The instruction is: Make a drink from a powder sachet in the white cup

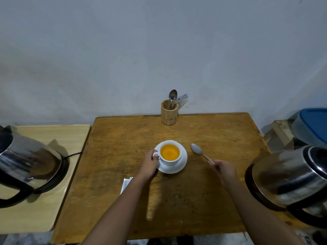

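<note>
The white cup (171, 160) stands on a white saucer (183, 163) in the middle of the brown wooden table (203, 191). It holds an orange drink (170, 152). My left hand (149, 163) grips the cup's handle on its left side. To the right of the saucer, my right hand (224, 169) holds a metal spoon (199, 151) by the end of its handle, with the bowl pointing toward the far left, just over the table. A white sachet (126, 184) lies on the table, partly hidden under my left forearm.
A wooden holder (169, 114) with a spoon and fork stands at the table's far edge. One steel kettle (26, 165) sits on its base on a pale side table at left. Another steel kettle (293, 179) stands at the right edge. A blue-lidded bin (311, 126) is far right.
</note>
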